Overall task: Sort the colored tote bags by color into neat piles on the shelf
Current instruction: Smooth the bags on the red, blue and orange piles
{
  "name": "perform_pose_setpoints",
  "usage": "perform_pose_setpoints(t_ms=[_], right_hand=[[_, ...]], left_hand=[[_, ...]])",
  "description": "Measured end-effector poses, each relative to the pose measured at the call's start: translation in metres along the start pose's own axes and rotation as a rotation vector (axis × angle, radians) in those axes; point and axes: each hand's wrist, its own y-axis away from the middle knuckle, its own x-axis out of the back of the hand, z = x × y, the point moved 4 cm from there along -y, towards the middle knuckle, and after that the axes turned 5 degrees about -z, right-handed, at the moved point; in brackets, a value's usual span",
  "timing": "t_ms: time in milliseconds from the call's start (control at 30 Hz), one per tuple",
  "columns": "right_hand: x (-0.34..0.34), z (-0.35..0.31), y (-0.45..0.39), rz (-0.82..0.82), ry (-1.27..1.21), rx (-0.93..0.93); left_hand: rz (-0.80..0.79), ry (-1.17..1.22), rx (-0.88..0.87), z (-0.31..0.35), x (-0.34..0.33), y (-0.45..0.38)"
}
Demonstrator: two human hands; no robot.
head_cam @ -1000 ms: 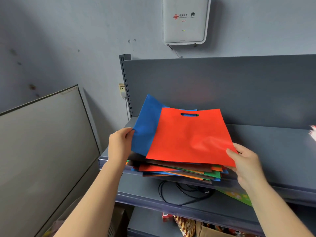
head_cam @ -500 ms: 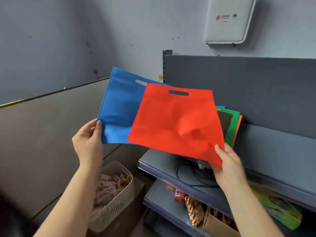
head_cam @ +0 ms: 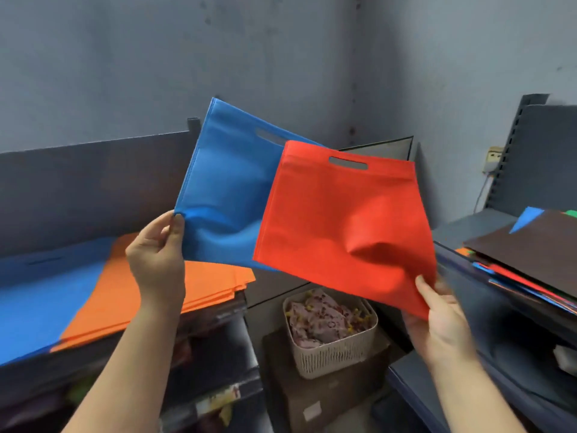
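Head view now faces left: the left hand (head_cam: 156, 260) pinches the blue bag (head_cam: 224, 195), the right hand (head_cam: 443, 317) the red bag (head_cam: 340, 223), both carried off the mixed stack (head_cam: 530, 248), above the left shelf's (head_cam: 218, 310) blue pile (head_cam: 40, 295) and orange pile (head_cam: 125, 295), ready for sorting.

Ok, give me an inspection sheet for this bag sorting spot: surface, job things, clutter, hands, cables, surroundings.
Surface: left shelf carries a blue pile and an orange pile, side by side.
Job things: blue bag and red bag held up in the air; mixed stack, brown bag on top, on the right shelf.
Clutter: basket of cloth on a box between the shelves.
Hands: left hand pinches the blue bag's corner; right hand grips the red bag's corner.
Cables: thin cable below a wall socket.
Surroundings: grey walls, corner.
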Motion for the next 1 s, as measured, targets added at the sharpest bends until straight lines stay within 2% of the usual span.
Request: perform_pose_setpoints(t_ms=[267,500,633,733,833,867,900,967,1000], right_hand=[[-0.141,0.124,0.033,-0.189,-0.037,-0.133],[-0.249,0.211,0.072,-0.298,-0.140,-0.186],[-0.288,0.247,0.088,-0.322,-0.139,-0.245],[-0.310,0.269,0.097,-0.319,-0.103,-0.303],[-0.321,0.287,0.101,-0.331,-0.047,-0.347],[-0.324,0.292,0.102,-0.343,-0.025,-0.357],[-0.326,0.295,0.103,-0.355,-0.004,-0.362],[-0.331,0.300,0.103,-0.391,0.049,-0.347],[-0.333,0.301,0.103,-0.423,0.080,-0.328]], left_hand=[[0.194,-0.141,-0.029,0.015,0.186,-0.054],[0.390,-0.191,0.153,-0.017,0.328,-0.076],[0.399,-0.237,0.310,-0.042,0.376,-0.074],[0.319,-0.455,0.418,-0.053,0.394,-0.070],[0.232,-0.711,0.319,-0.045,0.396,-0.068],[0.208,-0.705,0.321,-0.042,0.394,-0.069],[0.183,-0.605,0.397,-0.039,0.391,-0.070],[0.099,-0.233,0.703,-0.037,0.382,-0.070],[0.055,-0.137,0.817,-0.034,0.380,-0.068]])
